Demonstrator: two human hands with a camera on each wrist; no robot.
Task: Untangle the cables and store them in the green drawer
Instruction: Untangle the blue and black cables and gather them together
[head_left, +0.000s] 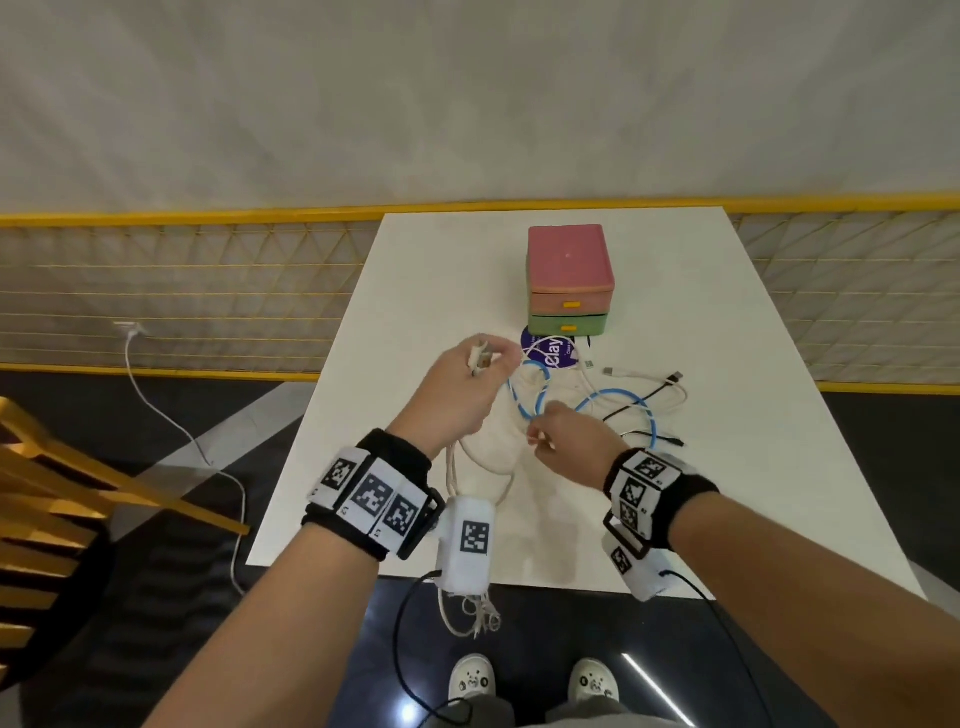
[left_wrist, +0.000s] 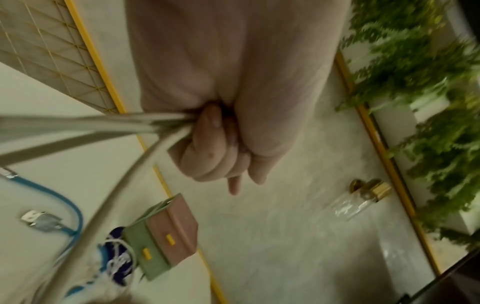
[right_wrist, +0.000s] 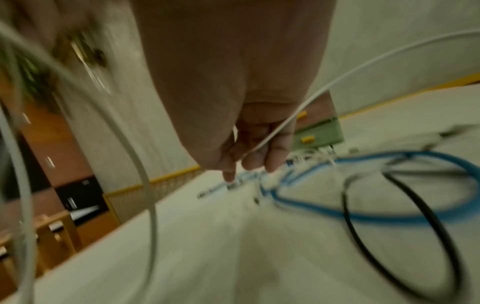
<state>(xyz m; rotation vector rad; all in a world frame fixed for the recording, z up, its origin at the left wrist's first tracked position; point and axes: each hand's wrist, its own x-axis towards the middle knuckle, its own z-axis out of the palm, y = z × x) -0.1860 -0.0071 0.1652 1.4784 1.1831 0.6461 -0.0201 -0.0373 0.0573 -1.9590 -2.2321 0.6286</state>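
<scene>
My left hand (head_left: 470, 387) fisted round white cable (head_left: 485, 457) bundle, raised over desk (head_left: 415, 291); my right hand (head_left: 569, 441) pinches thin white strand. Blue cable (head_left: 621, 397), black cable (head_left: 644, 405) lie looped beside — feed strand out slowly, no yanking. Green drawer (head_left: 569, 325) closed.

Green drawer (head_left: 568, 323) shut, lowest in the pink-topped stack; blue cable (head_left: 621, 397), black cable (head_left: 644, 402) and white cable (head_left: 483, 457) lie looped, tangled just before it.
</scene>
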